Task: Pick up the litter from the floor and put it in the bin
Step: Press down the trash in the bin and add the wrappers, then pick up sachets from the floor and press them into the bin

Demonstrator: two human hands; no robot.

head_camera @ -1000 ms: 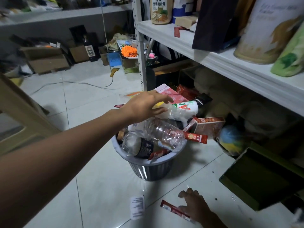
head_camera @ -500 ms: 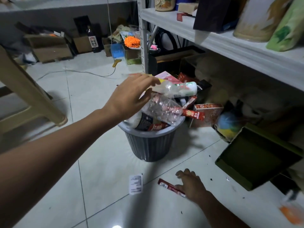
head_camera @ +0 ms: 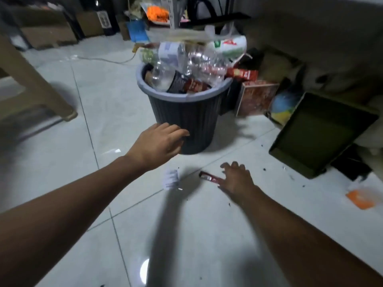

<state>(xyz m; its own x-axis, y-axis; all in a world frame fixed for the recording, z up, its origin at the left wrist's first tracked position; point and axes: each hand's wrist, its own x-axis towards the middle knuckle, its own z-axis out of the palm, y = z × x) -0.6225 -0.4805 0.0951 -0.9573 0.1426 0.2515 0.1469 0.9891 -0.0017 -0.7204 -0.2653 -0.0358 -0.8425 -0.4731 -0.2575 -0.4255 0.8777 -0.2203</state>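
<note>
A dark ribbed bin (head_camera: 186, 114) with a grey rim stands on the tiled floor, heaped with clear plastic bottles (head_camera: 199, 63) and wrappers. My left hand (head_camera: 159, 143) hovers low in front of the bin, fingers relaxed and holding nothing. Just below it lies a small white paper label (head_camera: 171, 179). My right hand (head_camera: 236, 179) rests flat on the floor, fingers spread, its edge touching a red sachet (head_camera: 207, 176) that lies to its left. An orange wrapper (head_camera: 361, 198) lies on the floor at the far right.
A dark green tray (head_camera: 319, 133) leans at the right beside a red carton (head_camera: 256, 98) and a blue and yellow ball (head_camera: 283, 106). A beige stool leg (head_camera: 41, 90) stands at the left. Boxes and a shelf post sit at the back.
My left hand has let go of the bottles on top of the bin and dropped down in front of it. The view has tilted down. The right hand stays on the floor.
</note>
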